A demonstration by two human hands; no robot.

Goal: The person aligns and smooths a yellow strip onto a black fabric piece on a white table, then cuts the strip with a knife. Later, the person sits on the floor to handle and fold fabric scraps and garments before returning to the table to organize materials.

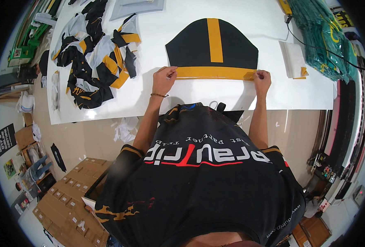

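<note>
A black fabric panel with a curved top lies flat on the white table in front of me. One yellow stripe runs down its middle and a yellow band follows its lower edge. At the band's left end my left hand pinches the fabric between thumb and fingers. My right hand pinches the band's right end the same way. The lower edge stretches fairly straight between both hands. A beaded bracelet circles my left wrist.
To the left lies a heap of black, yellow and grey fabric pieces. Pale grey sheets rest at the far edge. At right are white pieces, a green plastic bundle and a black cable. Cardboard boxes stand behind me at left.
</note>
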